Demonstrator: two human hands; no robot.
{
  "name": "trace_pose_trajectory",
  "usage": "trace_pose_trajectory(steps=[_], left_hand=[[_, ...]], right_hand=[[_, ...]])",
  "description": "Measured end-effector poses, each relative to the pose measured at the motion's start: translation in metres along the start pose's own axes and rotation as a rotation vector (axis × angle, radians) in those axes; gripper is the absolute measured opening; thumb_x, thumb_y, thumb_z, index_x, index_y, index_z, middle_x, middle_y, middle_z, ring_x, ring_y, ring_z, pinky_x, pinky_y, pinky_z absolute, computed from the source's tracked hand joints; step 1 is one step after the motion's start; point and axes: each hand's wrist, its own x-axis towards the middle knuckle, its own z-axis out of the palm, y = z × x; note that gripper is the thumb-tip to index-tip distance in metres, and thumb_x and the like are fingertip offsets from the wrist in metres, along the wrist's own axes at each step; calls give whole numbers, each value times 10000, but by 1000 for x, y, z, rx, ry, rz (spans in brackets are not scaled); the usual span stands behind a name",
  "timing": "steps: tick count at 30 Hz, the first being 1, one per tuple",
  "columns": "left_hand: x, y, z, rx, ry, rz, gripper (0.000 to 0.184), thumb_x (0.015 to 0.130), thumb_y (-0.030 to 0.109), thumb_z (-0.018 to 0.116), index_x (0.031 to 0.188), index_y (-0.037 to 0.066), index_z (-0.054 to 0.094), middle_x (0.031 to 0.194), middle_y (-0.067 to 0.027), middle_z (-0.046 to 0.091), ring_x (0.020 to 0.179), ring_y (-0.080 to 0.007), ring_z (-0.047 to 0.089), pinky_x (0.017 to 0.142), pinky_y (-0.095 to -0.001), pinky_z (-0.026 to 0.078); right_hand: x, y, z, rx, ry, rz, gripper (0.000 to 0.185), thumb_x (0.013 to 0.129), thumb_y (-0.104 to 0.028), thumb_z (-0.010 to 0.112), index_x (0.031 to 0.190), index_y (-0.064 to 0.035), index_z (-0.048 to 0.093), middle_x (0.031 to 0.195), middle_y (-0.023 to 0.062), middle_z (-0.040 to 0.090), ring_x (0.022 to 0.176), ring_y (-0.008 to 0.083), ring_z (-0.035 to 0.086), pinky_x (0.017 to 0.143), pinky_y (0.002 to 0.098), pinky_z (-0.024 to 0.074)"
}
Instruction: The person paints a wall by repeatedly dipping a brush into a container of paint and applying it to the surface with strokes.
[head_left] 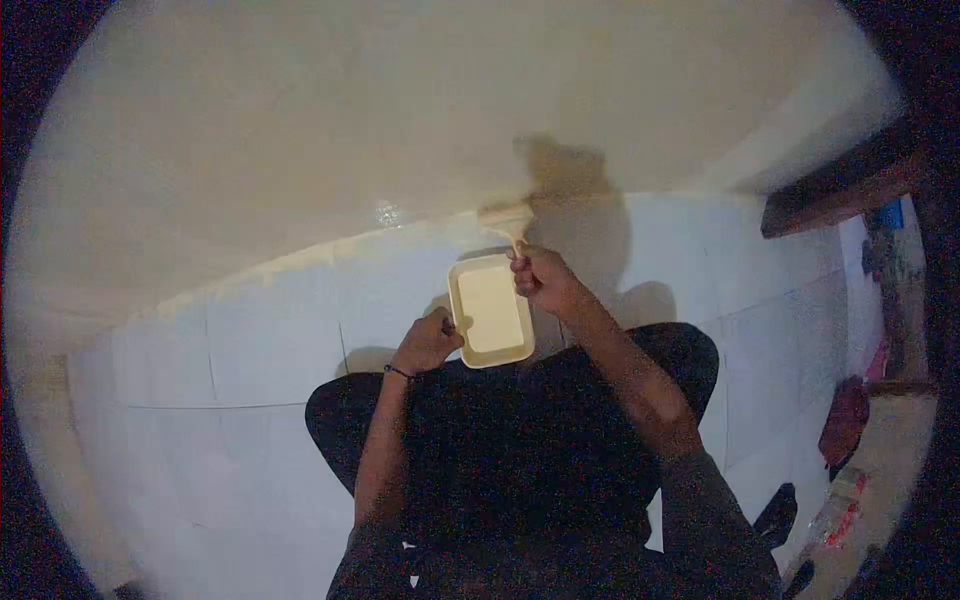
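Observation:
My left hand (430,341) is closed on the left rim of a cream rectangular tray (484,359), which holds pale yellow paint. In my right hand (541,277), just above the tray's upper right corner, is the handle of a wide paintbrush (505,216). The brush head points up and touches or nearly touches the lowest part of the beige wall (400,110), where it meets the floor. An uneven cream edge runs along the base of this wall.
White tiles cover the floor (270,350). A dark wooden piece (840,185) juts in at the upper right. Dark red cloth (845,422) and a clear and red plastic item (843,510) lie at the right. My bent legs are below the tray.

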Motion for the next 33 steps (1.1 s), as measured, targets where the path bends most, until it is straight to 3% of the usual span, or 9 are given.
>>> trace_pose_trajectory(steps=[3,8,15,18,23,24,26,29,33], left_hand=[[12,-13,3,-118,-71,-117,281,672,218,603,790,5,463,693,-132,551,659,-229,558,609,-331,446],[11,-44,5,-78,-2,-44,294,669,215,599,804,-3,454,708,-143,562,669,-253,568,617,-334,450],[12,-53,-4,-42,0,-43,297,671,216,596,806,-5,450,718,-149,565,683,-261,572,621,-344,449],[15,-63,-3,-12,13,22,297,669,220,603,799,3,448,713,-145,564,680,-262,572,620,-346,449],[14,-51,-11,-45,-15,-85,293,669,230,613,787,22,443,697,-126,561,663,-236,569,614,-330,449],[12,-5,-17,-40,-20,-84,293,669,230,613,787,22,443,697,-126,561,663,-236,569,614,-330,449],[13,-5,-18,-8,-2,-47,287,679,234,606,781,23,439,692,-118,559,657,-222,566,607,-321,448],[13,5,-22,-29,-40,-107,283,676,231,604,767,19,442,687,-118,558,651,-231,564,599,-325,447],[14,2,-22,31,-14,-76,274,672,223,605,754,14,448,683,-123,559,651,-243,564,598,-330,447]], right_hand=[[12,4,6,-25,58,-156,187,848,-230,395,790,-54,421,576,-28,381,399,42,290,345,168,230],[17,4,24,-20,65,-161,196,842,-231,404,802,-41,431,538,-43,338,381,45,259,333,177,218],[-48,-21,72,-59,86,-260,244,841,-273,426,849,-30,444,530,-55,322,375,31,258,324,173,211],[-74,-28,85,-60,-2,-339,286,834,-297,443,905,-21,464,521,-56,333,361,27,253,320,170,214],[-121,-49,120,-199,29,-540,317,823,-303,464,954,-16,482,502,-53,338,348,24,263,307,163,220],[-160,-85,128,-193,31,-542,317,823,-303,464,954,-16,482,502,-53,338,348,24,263,307,163,220],[-165,-99,135,-291,-55,-753,327,827,-306,457,976,-15,478,518,-47,348,347,19,270,300,160,214],[-160,-129,144,-309,-156,-902,346,834,-309,443,1013,-13,462,547,-44,358,364,11,272,303,156,214],[-143,-152,143,-273,-416,-871,354,841,-307,428,1038,-13,445,585,-42,360,394,9,268,312,149,213]])
